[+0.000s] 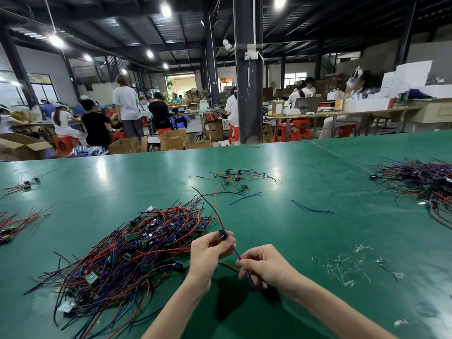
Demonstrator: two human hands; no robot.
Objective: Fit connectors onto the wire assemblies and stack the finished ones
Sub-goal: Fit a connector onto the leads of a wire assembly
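My left hand (208, 253) pinches a small dark connector (222, 234) at its fingertips; a red and a black wire (216, 204) rise from it. My right hand (263, 265) grips a blue and red wire pair (236, 252) that runs up to the connector. A big tangled heap of red, blue and black wire assemblies (127, 255) with small boards lies on the green table (318, 241), just left of my hands.
A small group of assemblies (234, 178) lies farther back at the centre. Another large wire heap (425, 182) sits at the right edge, smaller bundles (14, 223) at the left. Loose blue wires (310, 207) lie between. Wire scraps (347, 263) litter the right. People work at tables behind.
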